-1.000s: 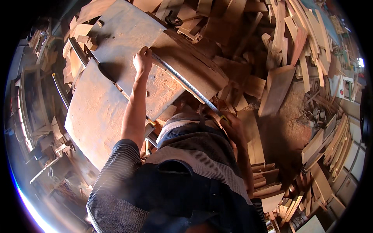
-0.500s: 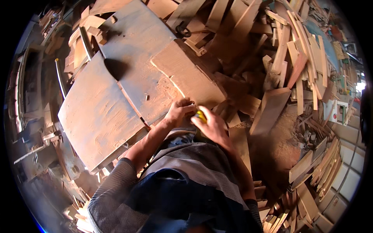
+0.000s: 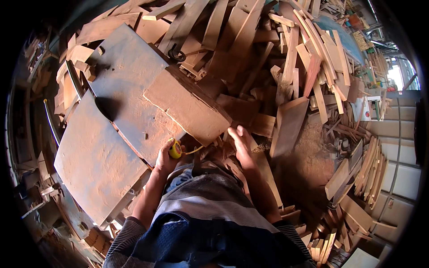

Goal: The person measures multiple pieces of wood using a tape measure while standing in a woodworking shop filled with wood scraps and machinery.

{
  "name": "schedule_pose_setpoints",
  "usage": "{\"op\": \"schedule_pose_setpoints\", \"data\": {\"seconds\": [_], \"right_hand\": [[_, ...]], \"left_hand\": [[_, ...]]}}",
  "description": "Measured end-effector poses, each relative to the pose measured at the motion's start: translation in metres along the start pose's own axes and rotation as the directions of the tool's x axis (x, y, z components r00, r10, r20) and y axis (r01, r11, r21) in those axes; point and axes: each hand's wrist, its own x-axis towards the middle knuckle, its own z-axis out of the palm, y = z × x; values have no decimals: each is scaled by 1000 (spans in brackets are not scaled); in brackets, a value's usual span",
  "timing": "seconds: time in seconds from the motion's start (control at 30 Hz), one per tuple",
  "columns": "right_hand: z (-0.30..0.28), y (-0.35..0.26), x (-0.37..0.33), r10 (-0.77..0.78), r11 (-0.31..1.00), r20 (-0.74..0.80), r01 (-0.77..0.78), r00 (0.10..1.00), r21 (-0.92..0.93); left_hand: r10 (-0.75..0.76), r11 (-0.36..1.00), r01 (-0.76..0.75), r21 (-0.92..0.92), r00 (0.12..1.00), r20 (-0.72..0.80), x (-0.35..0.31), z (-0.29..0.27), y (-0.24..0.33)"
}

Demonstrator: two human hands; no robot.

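My left hand [image 3: 164,159] is closed around a yellow tape measure [image 3: 175,150] by the near edge of the metal table. A short length of yellow blade [image 3: 195,150] comes out of its case toward the right; where the blade ends is unclear. A rough-edged wooden board [image 3: 190,105] lies on the dusty table [image 3: 134,76], its near end jutting past the table edge. Beside that board's near right corner is my right hand [image 3: 242,144], fingers bent; anything pinched in them is too small to make out.
A slot [image 3: 129,143] crosses the table top, and a small wood chip [image 3: 145,136] lies on it. Offcuts [image 3: 286,120] are heaped to the right and beyond. Sawdust [image 3: 308,152] covers the floor at right, near stacked strips [image 3: 373,172].
My hands were together at the board's near end and have moved apart. The tape measure is now in my left hand, with blade showing. The view has shifted rightward.
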Motion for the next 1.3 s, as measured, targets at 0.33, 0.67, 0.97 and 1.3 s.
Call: {"op": "schedule_pose_setpoints", "data": {"seconds": [0.33,0.67,0.97,1.3], "right_hand": [[37,56,25,338,830,308,-436,889,348],[45,62,18,249,755,333,-398,909,522],[-8,14,-30,31,862,108,-81,994,501],[-118,-22,-142,160,754,-85,-67,983,654]], "left_hand": [[291,808,-187,559,951,-103,-9,25,18],[312,626,-133,769,946,-90,4,8,17],[394,558,-251,791,919,13,29,-4,14],[510,452,-346,822,856,79,41,30,31]]}}
